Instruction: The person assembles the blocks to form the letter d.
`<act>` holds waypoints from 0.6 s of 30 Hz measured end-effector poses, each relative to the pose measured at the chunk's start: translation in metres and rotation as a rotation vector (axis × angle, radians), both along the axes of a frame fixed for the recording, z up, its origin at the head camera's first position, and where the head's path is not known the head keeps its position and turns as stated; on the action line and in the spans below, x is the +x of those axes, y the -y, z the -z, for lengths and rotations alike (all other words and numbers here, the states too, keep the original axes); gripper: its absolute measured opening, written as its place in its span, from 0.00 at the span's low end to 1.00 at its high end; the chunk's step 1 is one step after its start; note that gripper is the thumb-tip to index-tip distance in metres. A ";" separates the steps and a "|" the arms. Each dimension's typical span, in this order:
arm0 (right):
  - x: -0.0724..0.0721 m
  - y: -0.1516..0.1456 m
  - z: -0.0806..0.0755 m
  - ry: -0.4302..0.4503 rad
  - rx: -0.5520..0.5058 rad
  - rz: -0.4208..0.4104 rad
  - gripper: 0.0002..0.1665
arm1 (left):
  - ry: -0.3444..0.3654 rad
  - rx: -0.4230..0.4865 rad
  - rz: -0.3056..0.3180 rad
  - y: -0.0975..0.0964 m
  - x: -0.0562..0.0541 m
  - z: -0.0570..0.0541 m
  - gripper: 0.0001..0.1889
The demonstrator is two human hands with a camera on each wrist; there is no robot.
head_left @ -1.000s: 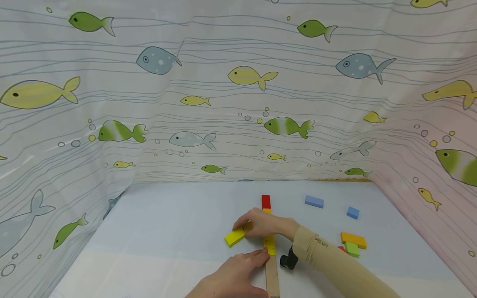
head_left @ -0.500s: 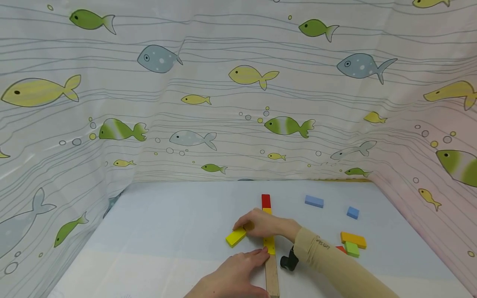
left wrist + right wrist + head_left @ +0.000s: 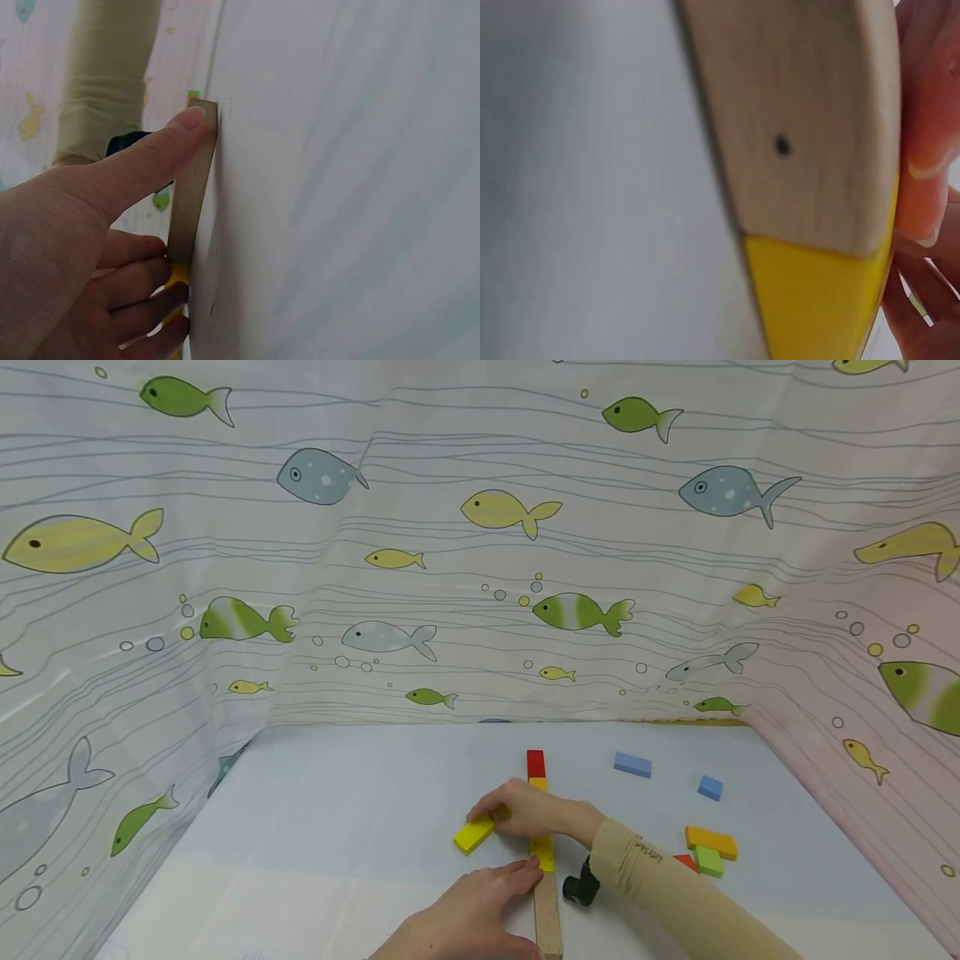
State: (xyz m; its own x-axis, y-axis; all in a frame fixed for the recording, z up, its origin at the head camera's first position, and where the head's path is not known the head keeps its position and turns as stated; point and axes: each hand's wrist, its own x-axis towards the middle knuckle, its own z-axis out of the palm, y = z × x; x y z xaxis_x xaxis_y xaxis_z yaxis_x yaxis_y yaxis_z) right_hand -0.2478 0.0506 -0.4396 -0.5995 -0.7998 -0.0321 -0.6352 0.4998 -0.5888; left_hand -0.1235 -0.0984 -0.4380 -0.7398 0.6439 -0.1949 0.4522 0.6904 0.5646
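A straight row of blocks runs away from me in the head view. A bare wooden block [image 3: 547,918] is nearest, yellow ones [image 3: 543,853] follow, and a red block [image 3: 536,763] ends it. My left hand [image 3: 480,910] grips the wooden block lengthwise. Its thumb [image 3: 169,142] lies at the near end, and its fingers reach the joint with the yellow. My right hand [image 3: 532,810] crosses over the row and pinches the far end of a separate yellow block [image 3: 474,835], angled to the left of it. The right thumb is hidden.
Right of the row lie a long blue block [image 3: 633,765], a small blue one [image 3: 710,788], an orange block [image 3: 711,842] and a green one [image 3: 708,861]. A red block [image 3: 686,862] shows partly behind the right sleeve. Fish-patterned curtains [image 3: 435,593] surround the table.
Almost nothing has moved. Both hands keep their places, with only a slight shift of the whole head view.
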 end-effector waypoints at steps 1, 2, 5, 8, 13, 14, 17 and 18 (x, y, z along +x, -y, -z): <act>0.000 0.000 0.000 -0.001 -0.002 0.003 0.24 | 0.001 0.003 -0.001 0.000 0.000 0.000 0.44; 0.000 0.001 0.001 -0.002 -0.005 0.005 0.24 | 0.000 0.006 0.001 0.000 0.000 0.000 0.44; 0.000 0.002 0.002 -0.001 -0.011 0.010 0.24 | -0.012 0.011 0.007 0.000 0.000 0.000 0.44; 0.000 0.002 0.002 -0.002 -0.015 0.014 0.24 | -0.020 0.010 0.013 0.001 0.001 0.000 0.44; 0.002 -0.006 -0.003 0.012 -0.063 0.065 0.22 | -0.061 -0.004 0.030 0.002 0.001 0.002 0.45; 0.002 -0.009 -0.005 0.012 -0.081 0.082 0.22 | -0.073 -0.008 0.033 0.002 0.001 0.003 0.45; 0.004 -0.020 -0.011 0.003 -0.137 0.134 0.21 | -0.092 -0.019 0.033 0.002 0.000 0.003 0.45; 0.005 -0.024 -0.013 -0.003 -0.151 0.153 0.21 | -0.092 -0.025 0.031 0.002 0.000 0.002 0.45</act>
State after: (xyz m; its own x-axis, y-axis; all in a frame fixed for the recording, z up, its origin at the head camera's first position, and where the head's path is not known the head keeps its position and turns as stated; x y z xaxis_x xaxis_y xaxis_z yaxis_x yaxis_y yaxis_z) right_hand -0.2430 0.0741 -0.4269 -0.7139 -0.6953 0.0837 -0.5610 0.4963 -0.6626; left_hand -0.1230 -0.1005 -0.4401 -0.7353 0.6624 -0.1435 0.5223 0.6887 0.5029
